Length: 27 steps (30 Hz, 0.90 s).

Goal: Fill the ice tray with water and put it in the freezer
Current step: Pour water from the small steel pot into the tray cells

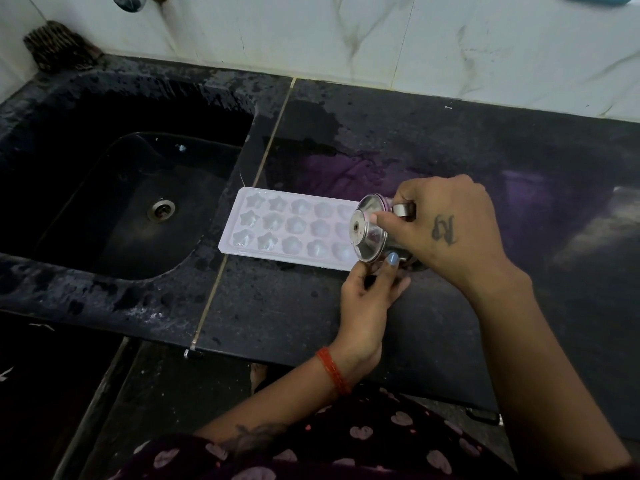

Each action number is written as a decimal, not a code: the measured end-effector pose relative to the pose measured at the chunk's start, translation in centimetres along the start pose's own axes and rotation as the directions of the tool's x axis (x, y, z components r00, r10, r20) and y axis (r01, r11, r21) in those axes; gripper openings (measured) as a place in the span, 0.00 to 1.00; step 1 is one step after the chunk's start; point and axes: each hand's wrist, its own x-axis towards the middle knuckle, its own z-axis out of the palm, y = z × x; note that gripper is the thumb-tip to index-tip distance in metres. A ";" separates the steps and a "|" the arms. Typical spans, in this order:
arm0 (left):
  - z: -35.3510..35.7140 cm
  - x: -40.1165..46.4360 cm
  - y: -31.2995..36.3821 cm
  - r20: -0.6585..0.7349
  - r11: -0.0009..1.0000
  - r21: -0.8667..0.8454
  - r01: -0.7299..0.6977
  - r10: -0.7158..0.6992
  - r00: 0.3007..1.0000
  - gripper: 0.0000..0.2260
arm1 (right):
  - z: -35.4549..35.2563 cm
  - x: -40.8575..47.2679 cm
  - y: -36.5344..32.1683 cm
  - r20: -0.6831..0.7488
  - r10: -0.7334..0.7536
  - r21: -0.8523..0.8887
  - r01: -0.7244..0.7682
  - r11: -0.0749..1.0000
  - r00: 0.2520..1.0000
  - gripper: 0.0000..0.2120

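A pale pink ice tray (277,226) with star and flower moulds lies flat on the black counter (450,150), just right of the sink. Water glints in its leftmost moulds. Over the tray's right end, my right hand (450,230) grips the handle of a small steel mug (370,230), tipped on its side with its base facing me. My left hand (370,289) holds the tray's near right corner, thumb up against the mug. The mug and my hands hide the tray's right end.
A deep black sink (114,188) with a round drain (161,209) lies to the left, its rim wet. A steel tap (130,1) shows at the top edge. A scrub brush (59,46) sits in the back left corner. White tiles back the counter.
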 end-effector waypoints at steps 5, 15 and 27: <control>0.1 -0.1 -0.1 0.005 0.999 -0.036 0.011 -0.011 1.000 0.11 | -0.1 0.0 -0.3 -0.013 -0.027 -0.027 0.027 0.999 1.000 0.16; 0.4 -0.3 0.0 0.010 0.993 -0.120 0.021 -0.020 1.000 0.09 | 0.0 0.2 -0.5 -0.003 -0.059 -0.071 0.059 0.996 0.998 0.15; 0.7 -0.2 -0.1 -0.014 0.996 -0.088 0.006 -0.008 1.000 0.14 | 0.0 0.1 0.3 -0.037 -0.050 -0.014 0.049 0.999 0.998 0.14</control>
